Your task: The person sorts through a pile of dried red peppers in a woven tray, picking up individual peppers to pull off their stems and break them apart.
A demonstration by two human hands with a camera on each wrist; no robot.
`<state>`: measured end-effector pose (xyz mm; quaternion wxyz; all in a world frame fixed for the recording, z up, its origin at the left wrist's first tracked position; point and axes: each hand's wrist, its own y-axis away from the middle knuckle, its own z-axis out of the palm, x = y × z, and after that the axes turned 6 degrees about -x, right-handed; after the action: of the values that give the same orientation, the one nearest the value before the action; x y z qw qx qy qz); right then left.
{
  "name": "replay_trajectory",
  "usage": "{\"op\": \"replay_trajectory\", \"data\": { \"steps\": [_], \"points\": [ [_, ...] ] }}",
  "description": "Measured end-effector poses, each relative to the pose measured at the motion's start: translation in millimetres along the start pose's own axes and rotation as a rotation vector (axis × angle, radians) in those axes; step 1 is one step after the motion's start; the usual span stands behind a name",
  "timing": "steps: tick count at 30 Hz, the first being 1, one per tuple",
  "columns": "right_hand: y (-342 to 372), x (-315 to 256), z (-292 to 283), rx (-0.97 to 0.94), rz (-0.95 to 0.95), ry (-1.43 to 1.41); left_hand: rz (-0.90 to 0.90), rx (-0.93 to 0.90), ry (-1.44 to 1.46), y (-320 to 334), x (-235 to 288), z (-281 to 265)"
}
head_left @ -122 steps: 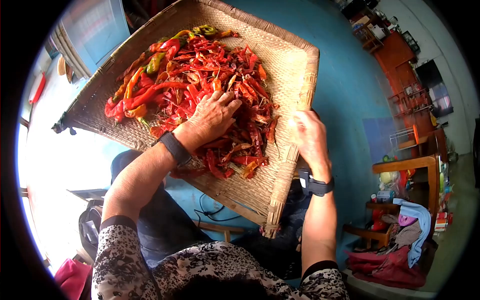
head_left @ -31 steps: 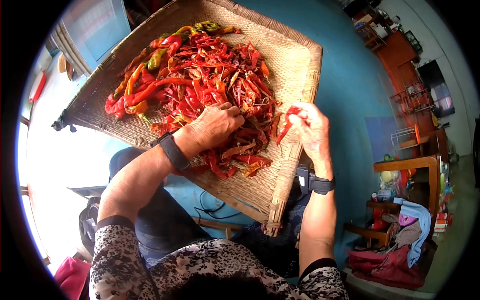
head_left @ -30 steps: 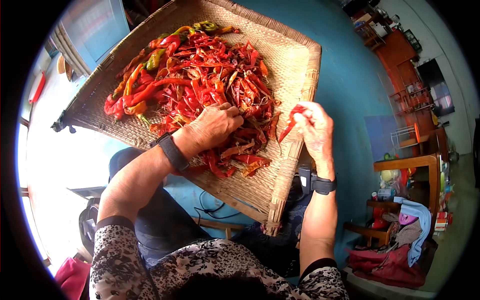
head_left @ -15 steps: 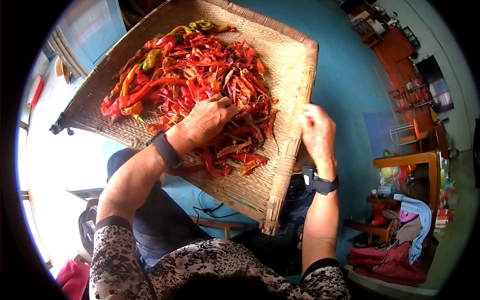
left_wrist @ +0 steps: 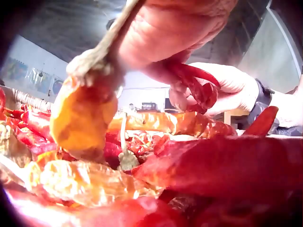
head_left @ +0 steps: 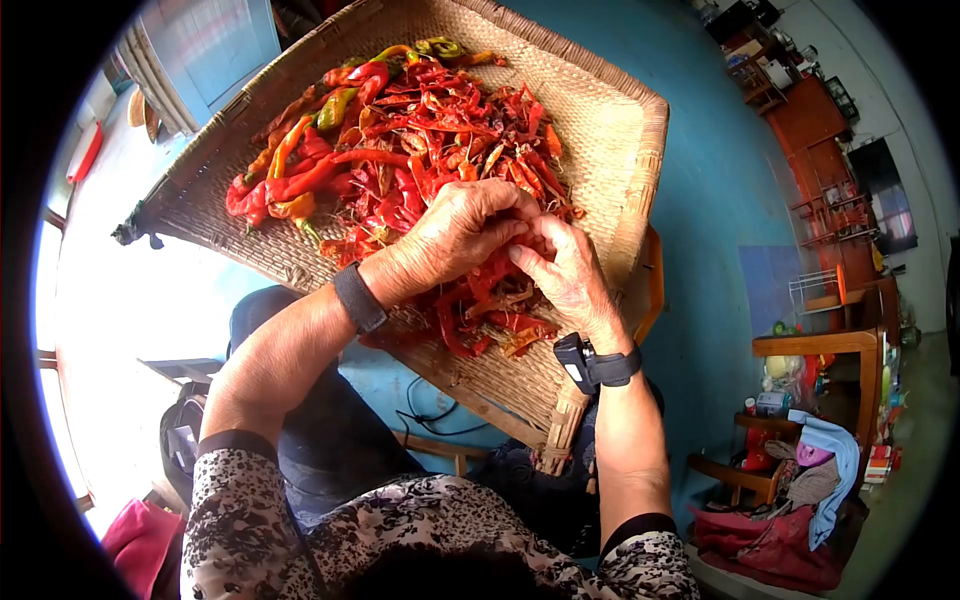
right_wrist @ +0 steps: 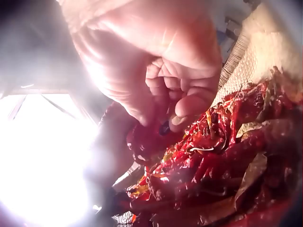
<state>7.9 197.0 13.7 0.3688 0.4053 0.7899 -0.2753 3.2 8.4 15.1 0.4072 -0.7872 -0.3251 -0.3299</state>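
My left hand (head_left: 455, 232) and right hand (head_left: 568, 272) meet fingertip to fingertip over a heap of red chili peppers (head_left: 420, 125) in a woven basket (head_left: 590, 130). Between them, in the left wrist view, is a wrinkled dried red chili pepper (left_wrist: 201, 87). Fingers of the left hand (left_wrist: 175, 35) curl round it, and the right hand (left_wrist: 229, 90) pinches at it from the other side. The right wrist view has the thumb and fingers of the right hand (right_wrist: 147, 61) bent close together at a red pepper (right_wrist: 149, 142). In the head view the hands hide this pepper.
Fresher red, orange and green peppers (head_left: 300, 170) lie along the basket's left side. The basket rests over the person's lap, its corner post (head_left: 558, 435) near the body. A wooden chair with clothes (head_left: 820, 470) stands at the right on the blue floor (head_left: 705, 200).
The right hand, earlier at the basket's right rim and at one point holding a red pepper there, has moved left to meet the left hand. The left hand has lifted from the heap.
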Motion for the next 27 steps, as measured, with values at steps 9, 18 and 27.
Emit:
{"op": "replay_trajectory", "data": {
  "steps": [9,18,27],
  "points": [
    [19,13,-17,0.121,0.121,-0.142,-0.01,0.041,-0.012,-2,-14,10],
    [46,14,-52,0.319,0.027,-0.214,-0.013,-0.088,-0.192,-2,-20,17],
    [74,43,-97,0.632,0.114,0.709,0.004,-0.076,-0.196,-2,-18,18]
  ]
}}
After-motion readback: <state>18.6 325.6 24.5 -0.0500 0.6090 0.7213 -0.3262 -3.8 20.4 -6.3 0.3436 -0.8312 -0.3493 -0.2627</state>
